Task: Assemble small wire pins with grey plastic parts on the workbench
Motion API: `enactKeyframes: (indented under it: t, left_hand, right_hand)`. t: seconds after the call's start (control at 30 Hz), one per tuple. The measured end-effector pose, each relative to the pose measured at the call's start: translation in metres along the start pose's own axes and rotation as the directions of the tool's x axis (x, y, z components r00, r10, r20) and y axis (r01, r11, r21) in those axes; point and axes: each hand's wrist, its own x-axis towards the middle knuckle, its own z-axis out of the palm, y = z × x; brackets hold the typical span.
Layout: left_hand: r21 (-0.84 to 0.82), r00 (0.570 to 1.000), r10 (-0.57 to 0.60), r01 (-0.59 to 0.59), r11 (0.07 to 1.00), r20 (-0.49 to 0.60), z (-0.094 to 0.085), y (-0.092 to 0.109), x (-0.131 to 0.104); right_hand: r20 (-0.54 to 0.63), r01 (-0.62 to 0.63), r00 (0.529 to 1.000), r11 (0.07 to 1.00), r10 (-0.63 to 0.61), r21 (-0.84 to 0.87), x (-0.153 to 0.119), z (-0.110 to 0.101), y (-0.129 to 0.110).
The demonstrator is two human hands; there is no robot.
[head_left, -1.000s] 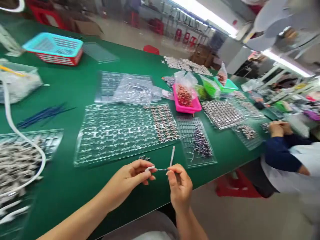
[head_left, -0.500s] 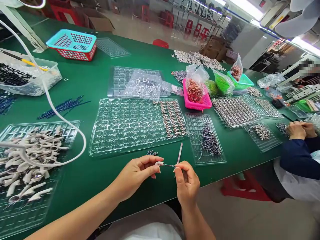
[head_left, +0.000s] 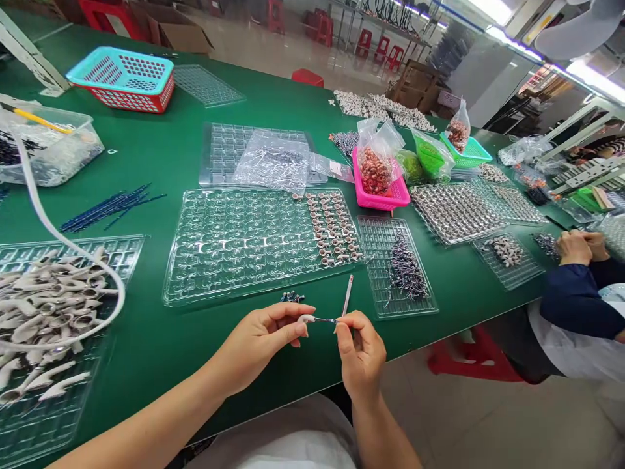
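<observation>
Between the thumb and forefinger of my left hand (head_left: pixel 266 339) is a small white curved earbud shell (head_left: pixel 306 318). A thin dark wire (head_left: pixel 323 320) runs from the shell to the right. My right hand (head_left: pixel 362 348) pinches the far end of this wire, with its fingertips closed. Just beyond my right fingers a slim pale stick-like tool (head_left: pixel 347 293) lies on the green table. A small heap of short dark wire parts (head_left: pixel 291 297) lies beyond my left hand.
A clear tray (head_left: pixel 244 244) is partly filled with shells on its right side. Right of it is a tray of dark wires (head_left: pixel 410 267). Many loose shells (head_left: pixel 46 306) lie at left under a white cable (head_left: pixel 36 208). A pink basket (head_left: pixel 383 198) stands behind; a co-worker's hands (head_left: pixel 581 247) are far right.
The view has shifted slightly, so the table's things appear a little further left and up. Both hands keep their hold on the shell and the wire.
</observation>
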Motion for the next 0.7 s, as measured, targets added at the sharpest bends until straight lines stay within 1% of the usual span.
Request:
enactKeyframes:
  t: [0.23,0.4,0.5,0.7]
  left_hand:
    - [0.004,1.0,0.0,0.0,1.0,-0.008,0.0013,-0.0004,0.0001]
    - [-0.008,1.0,0.0,0.0,1.0,-0.013,0.0017,-0.0002,0.0008]
    - [0.003,1.0,-0.003,0.003,1.0,-0.018,0.0024,-0.0002,0.0006]
    - [0.009,1.0,0.016,-0.016,1.0,-0.014,0.0055,0.0019,-0.0014]
  right_hand:
    - [-0.002,0.04,0.999,0.999,-0.04,-0.007,-0.0004,0.0001,0.0012]
    - [0.0,0.138,0.99,0.989,-0.139,-0.056,-0.0012,0.0002,-0.0007]
    - [0.024,0.196,0.981,0.976,-0.195,-0.097,-0.0012,0.0004,-0.0021]
    - [0.054,0.248,0.968,0.961,-0.243,-0.121,0.0005,0.0014,-0.0036]
